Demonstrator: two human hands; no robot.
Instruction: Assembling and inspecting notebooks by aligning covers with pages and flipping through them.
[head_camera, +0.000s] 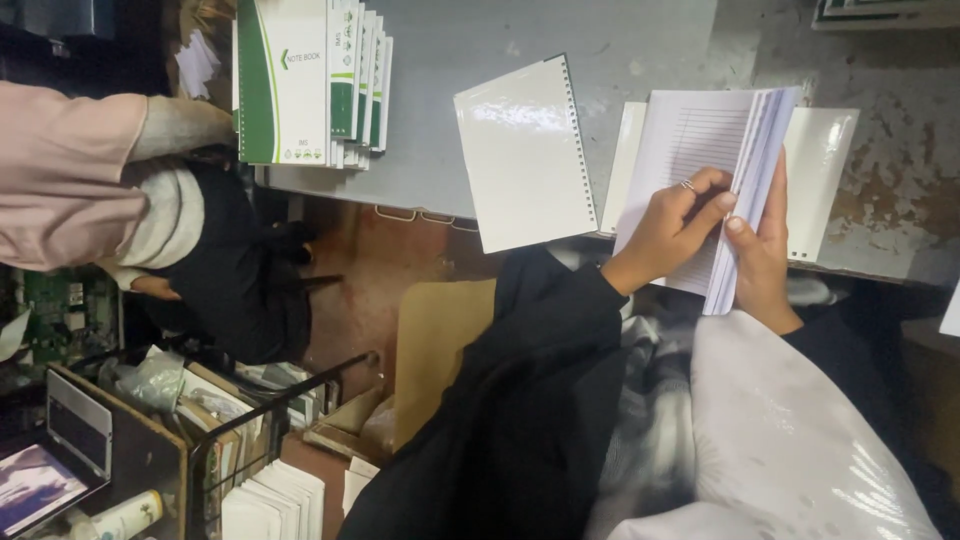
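Holding a stack of ruled white pages (715, 165), left hand (672, 225) grip pinching sheets, right hand (760, 250) grip clasping the edge

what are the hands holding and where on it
Both hands hold a stack of lined pages at its near end: left hand on top, right hand along the edge.

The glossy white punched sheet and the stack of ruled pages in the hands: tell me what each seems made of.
The glossy white punched sheet looks like coated card or thin plastic: it throws bright glare and lies stiff past the grey table edge. The stack of ruled pages looks like plain matt paper: thin, printed lines, fanning between the left hand and right hand.
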